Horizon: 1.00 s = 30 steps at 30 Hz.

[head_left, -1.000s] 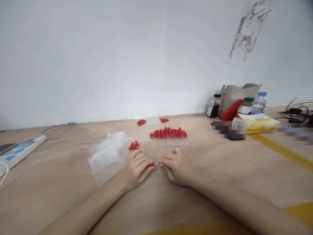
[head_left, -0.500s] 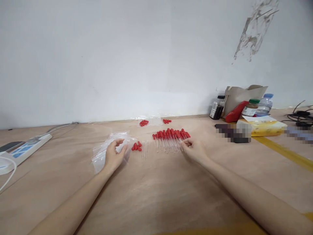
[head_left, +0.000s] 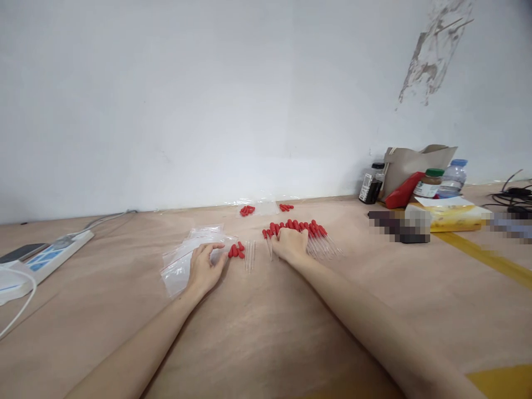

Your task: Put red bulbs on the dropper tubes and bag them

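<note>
Head view, single frame.

Counts: row of droppers (head_left: 316, 237) on the table (head_left: 266, 332), roughly fifteen. An exact count is not possible because the right hand (head_left: 291, 244) covers part of the row. Loose red bulbs (head_left: 236, 251): about five, in a small heap. Bare glass tubes (head_left: 249, 255): three or four, just beside the heap. Two further bulb clusters (head_left: 247, 210) lie near the wall. Clear zip bags (head_left: 177, 269): a fanned stack, number not resolvable.

Writing: dark bottle (head_left: 369, 187) has a white label, unreadable. Power strip (head_left: 50, 252) has blue markings, illegible.

Orientation: the droppers lie flat, side by side, long axes running away from the person. Bulbs point toward the wall, glass tips toward the near edge.

Left hand (head_left: 205, 269): palm down on the bags, fingers loosely curved, tips near the bulb heap.
Right hand: fingers curled over the droppers; cannot tell whether they pinch one.
</note>
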### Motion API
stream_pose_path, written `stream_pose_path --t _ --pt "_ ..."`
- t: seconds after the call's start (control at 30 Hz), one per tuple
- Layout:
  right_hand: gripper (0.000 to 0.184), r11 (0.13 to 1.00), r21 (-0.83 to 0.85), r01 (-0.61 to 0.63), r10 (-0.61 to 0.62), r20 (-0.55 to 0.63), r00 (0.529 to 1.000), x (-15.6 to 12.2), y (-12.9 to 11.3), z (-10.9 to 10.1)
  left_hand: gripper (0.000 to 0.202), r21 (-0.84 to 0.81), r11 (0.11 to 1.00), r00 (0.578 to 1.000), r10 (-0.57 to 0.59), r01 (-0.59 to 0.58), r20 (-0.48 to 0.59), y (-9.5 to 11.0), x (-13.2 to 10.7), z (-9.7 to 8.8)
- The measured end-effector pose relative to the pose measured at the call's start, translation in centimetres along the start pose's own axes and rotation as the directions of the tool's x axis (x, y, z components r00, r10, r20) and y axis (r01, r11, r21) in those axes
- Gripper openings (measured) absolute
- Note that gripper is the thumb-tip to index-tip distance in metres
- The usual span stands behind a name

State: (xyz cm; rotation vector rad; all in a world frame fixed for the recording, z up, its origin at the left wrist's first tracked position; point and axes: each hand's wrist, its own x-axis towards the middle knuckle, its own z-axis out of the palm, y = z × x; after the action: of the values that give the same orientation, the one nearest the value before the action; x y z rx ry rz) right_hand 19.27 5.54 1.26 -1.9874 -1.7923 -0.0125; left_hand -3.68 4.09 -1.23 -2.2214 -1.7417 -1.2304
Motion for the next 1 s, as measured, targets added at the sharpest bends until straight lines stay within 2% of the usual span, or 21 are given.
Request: stream_pose_path --t 0.13,0.3,0.43,0.53,0.73,0.87,1.0 --pt "0.032 0.999 -0.048 0.005 -0.005 0.004 1.0 0.1 -0.1 0.7 0.022 0.024 0.999 0.998 -0.035 0.034 0.051 0.4 -0.1 -0.1" --pt "0.034 0.998 -0.062 0.033 -0.033 -0.006 0.999 -0.4 0.2 0.5 0.023 0.034 0.996 0.98 -0.09 0.085 0.177 0.8 0.5 -0.5" --pt "0.03 0.99 -0.036 0.135 -0.135 0.006 0.991 -1.3 -0.6 0.1 0.024 0.018 0.997 0.959 -0.08 0.078 0.273 0.6 1.0 -0.8" --pt "0.03 0.981 -0.012 0.195 -0.193 0.06 0.979 -2.0 -1.9 0.3 0.025 0.011 0.997 0.952 -0.072 0.072 0.298 0.5 1.0 -0.7" --pt "0.033 0.994 0.005 0.107 -0.106 0.22 0.97 -1.6 -4.4 0.8 0.023 -0.062 0.994 0.942 -0.069 0.095 0.329 0.5 0.8 -0.1" --pt "0.04 0.999 0.02 0.051 -0.055 0.301 0.952 -0.9 -5.1 0.5 0.024 -0.062 0.992 0.944 -0.088 0.113 0.319 0.6 1.1 0.2" --pt "0.039 1.0 0.008 0.028 -0.029 0.363 0.931 -0.5 -5.6 0.0 0.022 -0.073 0.988 0.948 -0.109 0.137 0.3 0.7 1.2 0.5"
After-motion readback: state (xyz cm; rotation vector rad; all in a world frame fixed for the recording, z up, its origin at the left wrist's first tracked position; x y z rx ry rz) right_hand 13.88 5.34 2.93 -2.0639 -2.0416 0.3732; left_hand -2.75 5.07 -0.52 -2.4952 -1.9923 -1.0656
